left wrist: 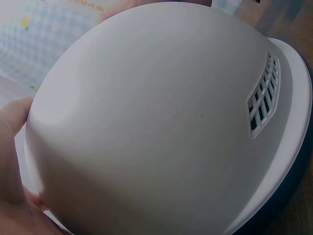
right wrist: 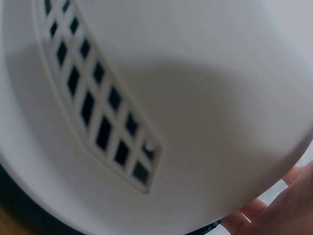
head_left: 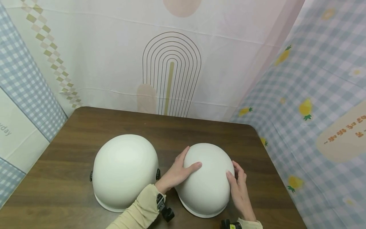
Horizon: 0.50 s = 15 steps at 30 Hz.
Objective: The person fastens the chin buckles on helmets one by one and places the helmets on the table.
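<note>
A white helmet (head_left: 210,181) with a smooth round shell is between my two hands, right of the table's middle. My left hand (head_left: 178,171) grips its left side, thumb on the shell. On the opposite side, my right hand (head_left: 240,190) holds it, the thumb against the shell and the fingers partly hidden behind. Both wrist views show a vent grille (right wrist: 105,115) of diamond openings near the brim. Whether the helmet touches the table cannot be told. A second, larger-looking white helmet (head_left: 125,171) stands to the left, with small black fittings at its sides.
The dark wooden table (head_left: 160,127) has rounded far corners. A pale patterned cloth (head_left: 114,57) hangs behind it, and blue checked cloth (head_left: 314,82) with yellow fruit prints runs along the right. Black wrist cameras (head_left: 167,213) are strapped over my beige sleeves (head_left: 140,206).
</note>
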Tool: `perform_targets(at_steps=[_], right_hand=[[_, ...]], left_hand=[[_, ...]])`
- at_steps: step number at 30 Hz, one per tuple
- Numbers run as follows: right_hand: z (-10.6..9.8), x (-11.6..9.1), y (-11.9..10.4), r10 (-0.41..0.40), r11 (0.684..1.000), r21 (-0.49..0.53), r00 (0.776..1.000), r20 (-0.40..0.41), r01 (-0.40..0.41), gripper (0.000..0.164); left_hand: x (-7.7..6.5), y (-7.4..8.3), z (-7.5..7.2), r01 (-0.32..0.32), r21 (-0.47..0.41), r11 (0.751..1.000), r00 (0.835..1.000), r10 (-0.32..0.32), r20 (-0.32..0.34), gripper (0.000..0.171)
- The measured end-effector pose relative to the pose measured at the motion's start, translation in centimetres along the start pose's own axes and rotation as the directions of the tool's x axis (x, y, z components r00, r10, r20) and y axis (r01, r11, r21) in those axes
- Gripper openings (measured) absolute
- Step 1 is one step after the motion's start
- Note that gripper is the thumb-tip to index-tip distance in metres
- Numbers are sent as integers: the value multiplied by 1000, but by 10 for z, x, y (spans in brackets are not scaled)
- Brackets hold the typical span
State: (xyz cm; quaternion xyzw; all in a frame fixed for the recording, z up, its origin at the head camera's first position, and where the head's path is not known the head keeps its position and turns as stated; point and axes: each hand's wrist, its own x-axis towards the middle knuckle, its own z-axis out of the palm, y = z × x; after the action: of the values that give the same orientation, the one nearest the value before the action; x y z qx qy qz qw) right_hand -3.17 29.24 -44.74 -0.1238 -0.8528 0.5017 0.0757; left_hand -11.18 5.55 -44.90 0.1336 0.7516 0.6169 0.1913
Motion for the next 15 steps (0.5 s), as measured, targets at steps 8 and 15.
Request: perform_targets(at_steps=[8,15], right_hand=[[1,0,1,19,999,34,1000,3,-19,58],[2,1,2,0,1000,24,1000,-1,0,57]], left_hand=[[1,-1,0,18,11,1000,1000,-18,5,88],[2,-2,0,15,18,1000,1000,-15,0,88]])
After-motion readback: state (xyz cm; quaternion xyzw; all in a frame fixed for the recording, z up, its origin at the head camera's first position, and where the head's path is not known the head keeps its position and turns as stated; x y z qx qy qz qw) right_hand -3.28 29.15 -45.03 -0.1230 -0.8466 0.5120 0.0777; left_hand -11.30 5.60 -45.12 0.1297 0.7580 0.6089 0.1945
